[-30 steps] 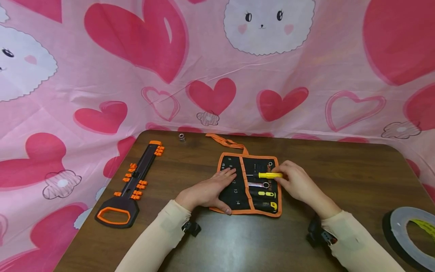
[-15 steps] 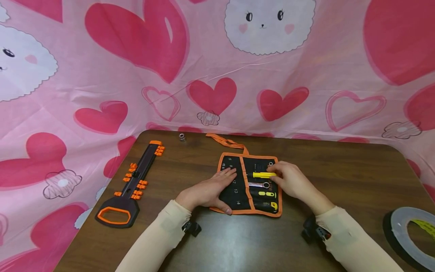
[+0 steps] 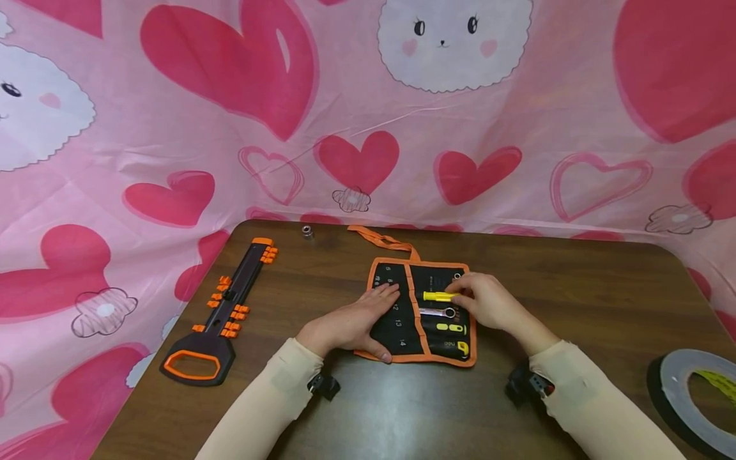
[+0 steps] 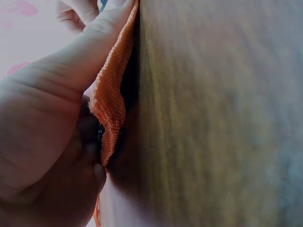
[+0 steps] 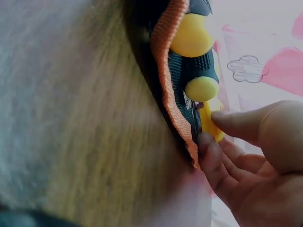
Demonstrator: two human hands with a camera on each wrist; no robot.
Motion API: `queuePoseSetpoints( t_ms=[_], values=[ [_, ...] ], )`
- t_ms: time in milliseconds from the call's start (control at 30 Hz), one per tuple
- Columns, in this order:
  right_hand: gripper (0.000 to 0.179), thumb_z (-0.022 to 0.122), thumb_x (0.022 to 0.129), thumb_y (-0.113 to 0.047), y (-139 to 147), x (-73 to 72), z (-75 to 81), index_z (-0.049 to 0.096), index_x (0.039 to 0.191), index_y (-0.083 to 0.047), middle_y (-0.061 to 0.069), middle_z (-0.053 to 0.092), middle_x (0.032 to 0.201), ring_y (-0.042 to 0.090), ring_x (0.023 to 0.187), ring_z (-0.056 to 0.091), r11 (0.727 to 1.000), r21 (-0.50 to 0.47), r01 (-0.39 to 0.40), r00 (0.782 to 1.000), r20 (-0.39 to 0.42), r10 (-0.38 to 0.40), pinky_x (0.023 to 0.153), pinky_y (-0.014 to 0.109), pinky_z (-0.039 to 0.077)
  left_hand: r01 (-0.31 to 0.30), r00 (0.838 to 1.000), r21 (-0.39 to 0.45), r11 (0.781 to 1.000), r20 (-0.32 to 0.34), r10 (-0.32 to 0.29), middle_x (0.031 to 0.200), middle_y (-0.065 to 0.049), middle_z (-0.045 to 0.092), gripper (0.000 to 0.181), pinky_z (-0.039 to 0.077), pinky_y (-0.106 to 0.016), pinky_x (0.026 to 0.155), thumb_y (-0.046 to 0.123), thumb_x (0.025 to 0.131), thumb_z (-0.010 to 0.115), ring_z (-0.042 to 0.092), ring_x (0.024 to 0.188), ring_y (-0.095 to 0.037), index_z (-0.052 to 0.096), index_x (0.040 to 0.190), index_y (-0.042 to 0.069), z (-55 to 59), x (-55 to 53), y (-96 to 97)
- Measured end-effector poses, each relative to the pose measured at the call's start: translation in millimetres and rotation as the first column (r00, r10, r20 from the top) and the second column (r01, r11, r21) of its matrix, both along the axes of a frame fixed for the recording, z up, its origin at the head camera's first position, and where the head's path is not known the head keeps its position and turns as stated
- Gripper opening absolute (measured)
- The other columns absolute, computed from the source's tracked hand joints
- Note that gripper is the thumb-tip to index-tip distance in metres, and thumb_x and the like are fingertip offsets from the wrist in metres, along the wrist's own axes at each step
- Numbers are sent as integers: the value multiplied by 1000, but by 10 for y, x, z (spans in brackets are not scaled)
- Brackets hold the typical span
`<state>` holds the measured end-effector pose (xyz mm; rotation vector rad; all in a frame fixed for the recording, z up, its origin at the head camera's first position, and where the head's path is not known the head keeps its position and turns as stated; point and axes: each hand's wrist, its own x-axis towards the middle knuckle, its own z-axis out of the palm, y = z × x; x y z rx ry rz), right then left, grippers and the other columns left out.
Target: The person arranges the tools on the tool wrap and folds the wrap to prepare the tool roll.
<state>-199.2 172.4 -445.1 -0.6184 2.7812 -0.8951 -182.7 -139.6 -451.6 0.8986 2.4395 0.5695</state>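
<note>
Yellow-handled tool (image 3: 436, 296) at tool pouch's (image 3: 398, 335) right half, pinched by our right hand's (image 3: 489, 303) fingers; our left hand (image 3: 347, 319), fingers extended, rests on pouch's left half.

In the head view, the right hand (image 3: 489, 303) hides one end of the yellow tool (image 3: 436, 296), the left hand (image 3: 352, 319) covers part of the black pouch (image 3: 399, 337), and the right edge cuts off the grey roll (image 3: 677, 391).
</note>
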Motion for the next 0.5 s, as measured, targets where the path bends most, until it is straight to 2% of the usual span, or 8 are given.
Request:
queuePoseSetpoints(
  t_ms=[167,400,500],
  values=[
    [17,72,103,-9,0,-23,7,82,116,-4,10,79,107,20,92,67,1000,-8,2,998,65,-2,88,49,61,-2,1000,1,1000,4,2,184,4,7,125,15,-47,139,52,82,93,0,171,-17,19,174,14,-4,-7,-2],
    [14,72,102,-6,-37,-22,-6,82,111,-5,8,74,103,19,88,63,1000,-7,-20,1000,-22,20,82,43,58,1,1000,1,1000,1,-1,184,4,7,125,14,-47,139,52,82,93,0,171,-18,19,174,14,-9,-8,1],
    [15,72,102,-6,-64,-26,-9,83,112,-5,7,74,104,18,88,62,1000,-13,-22,999,-30,21,81,40,56,2,1000,0,1000,1,-2,184,4,7,125,14,-46,139,52,82,93,0,171,-18,18,174,14,-8,-8,-1]
  ],
)
